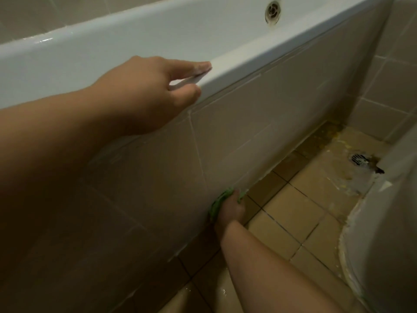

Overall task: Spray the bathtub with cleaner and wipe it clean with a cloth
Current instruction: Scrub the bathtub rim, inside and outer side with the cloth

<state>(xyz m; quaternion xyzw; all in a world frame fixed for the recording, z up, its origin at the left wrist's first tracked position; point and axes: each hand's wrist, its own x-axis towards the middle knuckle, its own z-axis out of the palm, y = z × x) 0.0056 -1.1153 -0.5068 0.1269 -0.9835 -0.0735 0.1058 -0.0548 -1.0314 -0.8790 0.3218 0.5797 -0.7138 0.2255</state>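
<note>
Filling the left of the view, nearest the lens, the person's left forearm reaches out to the white bathtub, which runs diagonally across the top. Its round overflow fitting sits on the inner wall at the far end. Below the rim, the tiled side panel drops to a beige tiled floor that looks stained towards the far corner, where a floor drain is set. At right a curved white fixture rises from the floor.

The left hand grasps the tub's rim, fingers straight along the top and thumb tucked beneath the lip. The right hand is clenched round a green cloth, pressing it against the foot of the panel where panel meets floor.
</note>
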